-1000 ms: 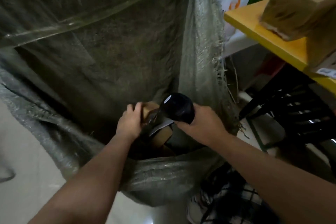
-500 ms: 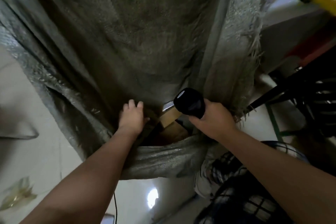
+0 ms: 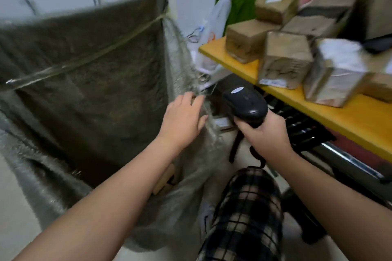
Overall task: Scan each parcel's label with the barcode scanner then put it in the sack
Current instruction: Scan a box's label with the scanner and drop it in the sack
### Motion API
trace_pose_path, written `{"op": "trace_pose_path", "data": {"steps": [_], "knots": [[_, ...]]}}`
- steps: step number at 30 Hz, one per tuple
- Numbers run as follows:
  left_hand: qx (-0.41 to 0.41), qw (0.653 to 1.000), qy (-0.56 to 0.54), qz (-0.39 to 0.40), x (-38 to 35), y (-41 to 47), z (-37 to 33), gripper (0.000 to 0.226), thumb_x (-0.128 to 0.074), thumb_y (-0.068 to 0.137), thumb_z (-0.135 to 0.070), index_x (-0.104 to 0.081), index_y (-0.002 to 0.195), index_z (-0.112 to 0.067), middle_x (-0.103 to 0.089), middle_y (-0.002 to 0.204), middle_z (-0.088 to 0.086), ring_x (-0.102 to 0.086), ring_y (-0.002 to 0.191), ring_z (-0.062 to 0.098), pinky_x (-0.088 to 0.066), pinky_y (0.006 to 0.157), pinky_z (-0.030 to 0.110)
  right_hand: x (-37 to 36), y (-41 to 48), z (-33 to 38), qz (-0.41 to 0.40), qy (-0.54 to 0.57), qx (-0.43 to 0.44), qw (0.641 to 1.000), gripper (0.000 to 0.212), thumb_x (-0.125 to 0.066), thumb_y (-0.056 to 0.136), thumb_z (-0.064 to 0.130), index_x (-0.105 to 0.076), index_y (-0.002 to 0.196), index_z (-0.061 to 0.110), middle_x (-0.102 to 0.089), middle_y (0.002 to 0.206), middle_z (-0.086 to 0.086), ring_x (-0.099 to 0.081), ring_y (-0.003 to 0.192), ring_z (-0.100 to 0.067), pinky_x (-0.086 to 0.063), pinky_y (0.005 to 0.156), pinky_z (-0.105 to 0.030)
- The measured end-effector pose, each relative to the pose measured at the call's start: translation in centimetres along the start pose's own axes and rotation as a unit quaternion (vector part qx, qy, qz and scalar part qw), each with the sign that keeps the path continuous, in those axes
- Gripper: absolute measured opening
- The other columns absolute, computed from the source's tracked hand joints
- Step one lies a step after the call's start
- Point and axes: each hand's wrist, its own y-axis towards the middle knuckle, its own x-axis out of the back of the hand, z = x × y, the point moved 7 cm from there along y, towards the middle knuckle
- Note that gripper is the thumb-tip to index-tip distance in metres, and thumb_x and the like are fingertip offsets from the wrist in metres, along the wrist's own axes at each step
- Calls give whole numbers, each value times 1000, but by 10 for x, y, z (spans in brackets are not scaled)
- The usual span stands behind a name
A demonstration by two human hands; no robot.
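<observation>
Two bare forearms cross the lower frame, and the left one hides most of the sack's (image 3: 84,70) mouth. Only tan parcel edges (image 3: 165,178) show inside, low by the near rim and too dim to count. Everything is motion-blurred, so no label can be read. A plaid trouser leg (image 3: 244,214) fills the bottom beside the sack. The left grip (image 3: 182,121) is slack, fingers spread, holding nothing, at the sack's frayed right edge; whether it touches the threads I cannot tell. The right grip (image 3: 267,135) is wrapped round the handle of the black scanner (image 3: 244,104), just beside the left grip and below the yellow table's (image 3: 350,121) edge. A dark rack (image 3: 301,131) sits under the table. On the table, taped brown parcels (image 3: 284,59) crowd together, some stacked, the far ones cut off by the frame. Behind them are a white bag (image 3: 216,19) and a green bag (image 3: 239,4).
</observation>
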Motion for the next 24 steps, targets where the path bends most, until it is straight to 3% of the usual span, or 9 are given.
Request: {"op": "trace_pose_path", "data": {"steps": [5, 9, 14, 18, 24], "knots": [[-80, 995, -40, -48, 34, 34, -88, 50, -68, 82, -31, -56, 124, -8, -56, 115, 17, -55, 101, 39, -50, 84, 49, 98, -16, -4, -87, -6, 6, 996, 24, -77, 78, 27, -69, 99, 16, -69, 86, 2, -65, 91, -13, -41, 71, -23], [-135, 986, -68, -69, 49, 52, -151, 49, -66, 84, -33, -55, 123, -6, -56, 114, 17, -54, 101, 39, -50, 82, 49, 163, -29, -15, -155, -4, -6, 988, 22, -77, 77, 27, -67, 96, 22, -68, 83, 4, -64, 87, -15, -46, 72, -28], [-181, 978, -76, -65, 56, 77, -220, 54, -62, 87, -41, -49, 131, -11, -50, 126, 14, -48, 115, 34, -43, 92, 45, 216, -37, -36, -210, 1, -31, 977, 20, -76, 76, 30, -66, 89, 18, -65, 78, 2, -62, 81, -18, -39, 65, -25], [-158, 986, -35, -41, 50, 108, -255, 65, -52, 89, -57, -39, 138, -17, -38, 140, 14, -39, 124, 33, -38, 98, 42, 235, -33, -50, -234, 22, -46, 971, 16, -76, 78, 28, -61, 81, 28, -66, 74, 3, -67, 80, -23, -48, 67, -31], [-104, 994, -22, 12, 39, 135, -275, 63, -46, 90, -61, -40, 134, -16, -40, 136, 11, -37, 125, 31, -41, 93, 44, 245, -24, -62, -231, 31, -68, 970, 16, -74, 77, 37, -63, 81, 27, -71, 77, -3, -68, 77, -26, -56, 73, -44]]}}
